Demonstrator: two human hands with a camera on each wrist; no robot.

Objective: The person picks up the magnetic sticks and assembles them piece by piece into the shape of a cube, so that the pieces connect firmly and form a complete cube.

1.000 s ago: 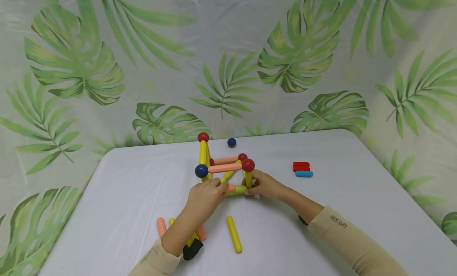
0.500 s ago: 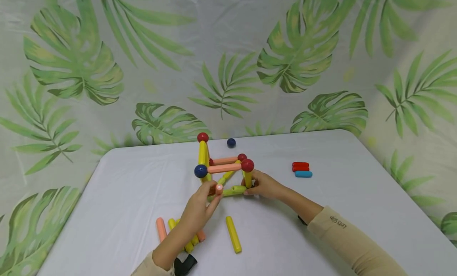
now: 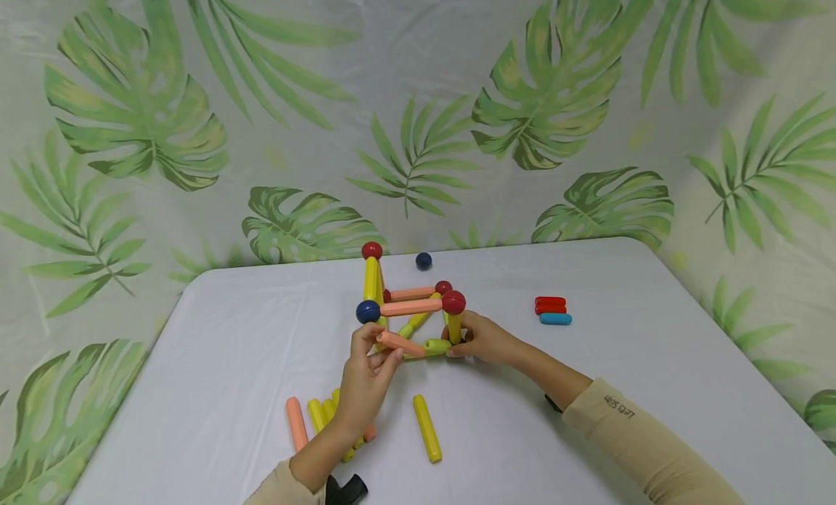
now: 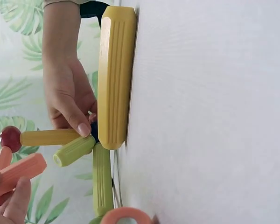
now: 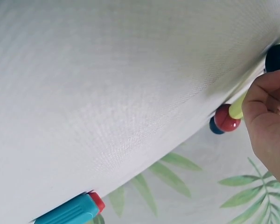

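Note:
My left hand pinches a salmon magnetic stick between thumb and fingers, tilted at the front of a frame built of sticks and balls. My right hand grips the frame's lower front right corner, its fingertips on a dark blue ball. From that ball a short lime stick sticks out, and a yellow stick rises to a red ball. Across the top, another salmon stick links this red ball to a blue ball. A taller yellow stick reaches a red ball.
A loose yellow stick lies in front of the frame. Several yellow sticks and a salmon stick lie near my left forearm. A blue ball sits at the back. Red sticks and a blue stick lie at the right.
My left hand has drawn back slightly left and turned the salmon stick, so it now slants across the frame's front. My right hand stays at the corner.

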